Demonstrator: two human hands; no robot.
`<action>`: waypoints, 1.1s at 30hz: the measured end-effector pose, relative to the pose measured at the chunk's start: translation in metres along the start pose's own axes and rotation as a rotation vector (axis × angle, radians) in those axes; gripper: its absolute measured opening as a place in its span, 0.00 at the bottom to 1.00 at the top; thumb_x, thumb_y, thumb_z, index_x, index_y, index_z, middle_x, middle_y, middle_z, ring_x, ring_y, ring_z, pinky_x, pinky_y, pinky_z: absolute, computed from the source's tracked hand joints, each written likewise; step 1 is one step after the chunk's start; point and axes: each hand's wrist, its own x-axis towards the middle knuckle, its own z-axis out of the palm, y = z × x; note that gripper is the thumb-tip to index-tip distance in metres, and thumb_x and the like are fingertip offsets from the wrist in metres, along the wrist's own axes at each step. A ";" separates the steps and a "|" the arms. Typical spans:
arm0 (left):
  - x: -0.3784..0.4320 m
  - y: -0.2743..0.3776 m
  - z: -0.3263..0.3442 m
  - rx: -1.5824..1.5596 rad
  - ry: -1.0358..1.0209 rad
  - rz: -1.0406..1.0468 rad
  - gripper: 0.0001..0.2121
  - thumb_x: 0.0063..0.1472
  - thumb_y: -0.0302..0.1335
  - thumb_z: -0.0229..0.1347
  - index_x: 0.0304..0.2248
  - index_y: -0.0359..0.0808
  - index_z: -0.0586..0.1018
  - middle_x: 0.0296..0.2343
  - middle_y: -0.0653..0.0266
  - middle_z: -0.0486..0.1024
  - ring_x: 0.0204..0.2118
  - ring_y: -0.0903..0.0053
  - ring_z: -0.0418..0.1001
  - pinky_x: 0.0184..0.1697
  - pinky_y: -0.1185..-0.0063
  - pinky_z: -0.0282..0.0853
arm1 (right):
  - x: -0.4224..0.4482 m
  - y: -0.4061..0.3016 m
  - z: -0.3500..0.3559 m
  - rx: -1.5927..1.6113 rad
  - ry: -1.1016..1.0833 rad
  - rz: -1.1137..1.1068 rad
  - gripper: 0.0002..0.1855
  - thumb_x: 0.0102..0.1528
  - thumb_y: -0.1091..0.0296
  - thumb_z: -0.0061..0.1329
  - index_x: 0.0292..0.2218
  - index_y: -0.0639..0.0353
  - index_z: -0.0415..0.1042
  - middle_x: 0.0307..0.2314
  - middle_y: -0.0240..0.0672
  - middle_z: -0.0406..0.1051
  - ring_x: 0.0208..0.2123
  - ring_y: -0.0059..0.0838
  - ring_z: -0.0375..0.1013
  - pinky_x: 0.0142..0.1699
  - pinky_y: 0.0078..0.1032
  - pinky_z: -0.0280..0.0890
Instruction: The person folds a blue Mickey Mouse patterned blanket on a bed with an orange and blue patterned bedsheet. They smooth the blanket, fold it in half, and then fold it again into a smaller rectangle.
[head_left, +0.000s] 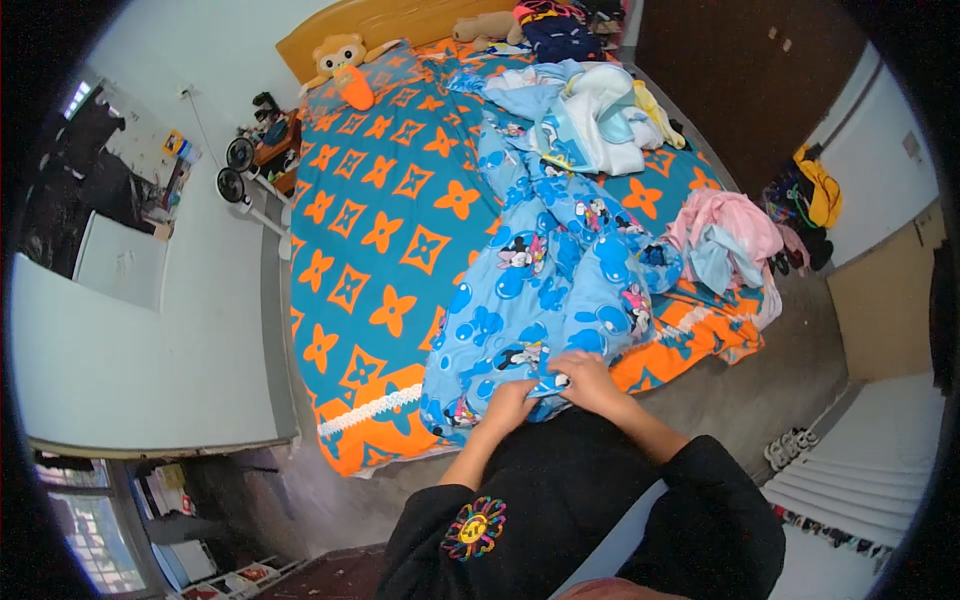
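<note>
A light-blue quilt (536, 281) with cartoon mouse prints lies bunched along the bed, its near end at the foot edge. My left hand (512, 401) grips that near edge, thumb on top. Close beside it, my right hand (589, 381) holds the same edge with its fingers bent over the cloth. The fingers under the fabric are hidden. Beneath the quilt spreads a teal and orange patterned bed sheet (382, 232) with a white lace band (371, 409) near the foot.
Pale blue and white clothes (592, 112) are heaped farther up the bed, and pink clothes (724, 225) lie at its right edge. A plush monkey (341, 58) leans by the wooden headboard (405, 26). Two fans (232, 184) stand left of the bed. Shoes (791, 448) rest on the floor at right.
</note>
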 end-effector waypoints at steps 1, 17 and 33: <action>-0.001 0.001 -0.005 0.001 -0.012 -0.018 0.10 0.53 0.26 0.55 0.37 0.37 0.79 0.30 0.48 0.76 0.34 0.50 0.73 0.35 0.65 0.68 | 0.002 0.001 -0.011 -0.036 0.034 -0.045 0.25 0.39 0.71 0.60 0.43 0.47 0.73 0.46 0.33 0.68 0.53 0.38 0.62 0.50 0.48 0.55; -0.005 0.023 0.010 0.158 0.257 -0.062 0.32 0.44 0.32 0.65 0.51 0.39 0.69 0.50 0.55 0.69 0.54 0.53 0.63 0.54 0.64 0.60 | 0.030 0.062 -0.056 0.020 -0.104 -0.179 0.12 0.40 0.72 0.51 0.31 0.58 0.72 0.24 0.43 0.72 0.31 0.50 0.70 0.36 0.43 0.64; 0.022 0.048 0.033 0.109 0.179 -0.080 0.15 0.47 0.22 0.55 0.38 0.39 0.80 0.28 0.51 0.77 0.30 0.55 0.75 0.31 0.69 0.70 | 0.047 0.201 -0.052 0.257 0.041 0.643 0.56 0.47 0.31 0.50 0.63 0.59 0.44 0.62 0.53 0.40 0.63 0.57 0.37 0.64 0.51 0.37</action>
